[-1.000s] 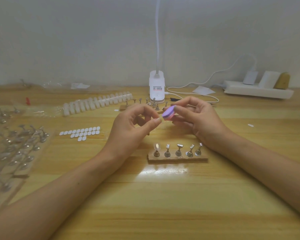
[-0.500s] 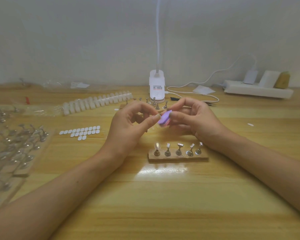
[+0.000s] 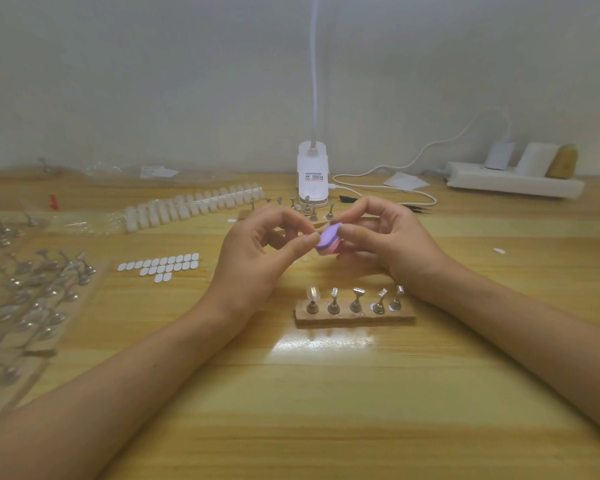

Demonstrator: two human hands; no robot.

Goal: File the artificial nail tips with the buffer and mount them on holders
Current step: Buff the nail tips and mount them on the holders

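Right at the middle of the head view, two hands meet above the table [image 3: 326, 410]. The right hand [image 3: 392, 244] grips one buffer [image 3: 328, 240], purple on top with a pink layer under it, with the fingers curled round its far end. The left hand [image 3: 257, 258] has its thumb and forefinger pinched together against the buffer's near edge. The nail tip [image 3: 314, 236] between them shows only as a pale sliver, too small to be sure of.

Just in front of the hands lies one wooden block [image 3: 355, 318] carrying five metal holders. The leftmost holder [image 3: 312, 306] bears one clear tip [image 3: 313, 293]; the other four stand without a tip. A second block sits behind the hands, mostly hidden, with several more holders on it.

To the left, a long strip of white tips [image 3: 194, 206] lies slantwise. Nearer, white oval stickers [image 3: 163, 265] sit in three rows, too many and too blurred to count. Two loose ovals lie apart, one [image 3: 232, 220] by the left hand and one [image 3: 498, 250] far right.

Along the left edge, clear plastic bags [image 3: 32, 289] hold many metal holders. At the back stand one white lamp base [image 3: 312, 174] and one power strip [image 3: 513, 183] with three things on top.
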